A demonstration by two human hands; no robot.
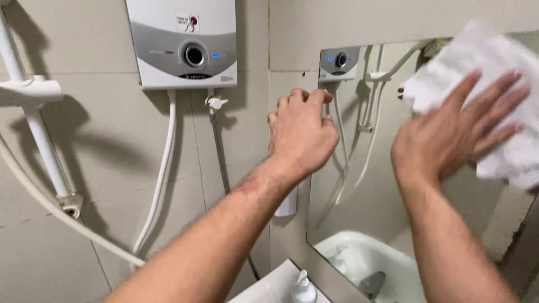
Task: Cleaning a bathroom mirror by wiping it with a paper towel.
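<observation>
So two hands in view here. The right hand (pixel 449 140) is spread flat with fingers splayed, pressing one white cloth (pixel 494 95) against the mirror (pixel 365 185); the cloth sits up in the mirror's top right area and looks a bit blurred, so I can't tell how it's folded. The left hand (pixel 300 132) has its fingers curled at the mirror's left edge near the top corner. It looks like it's gripping the edge, but honestly I can't tell if it's clamped on or just resting there.

Around that: one white water heater (pixel 182 42) on the tiled wall with a round dial and a small blue light, and it shows again as a reflection in the mirror. Two hoses (pixel 163 168) hang under it, one white and one darker, with a small white valve between them. One white shower rail (pixel 33 123) at far left. Down at the bottom, one white sink (pixel 269 289) with one pump bottle (pixel 303 289) on it. The left forearm cuts across the wall in front of a small white holder.
</observation>
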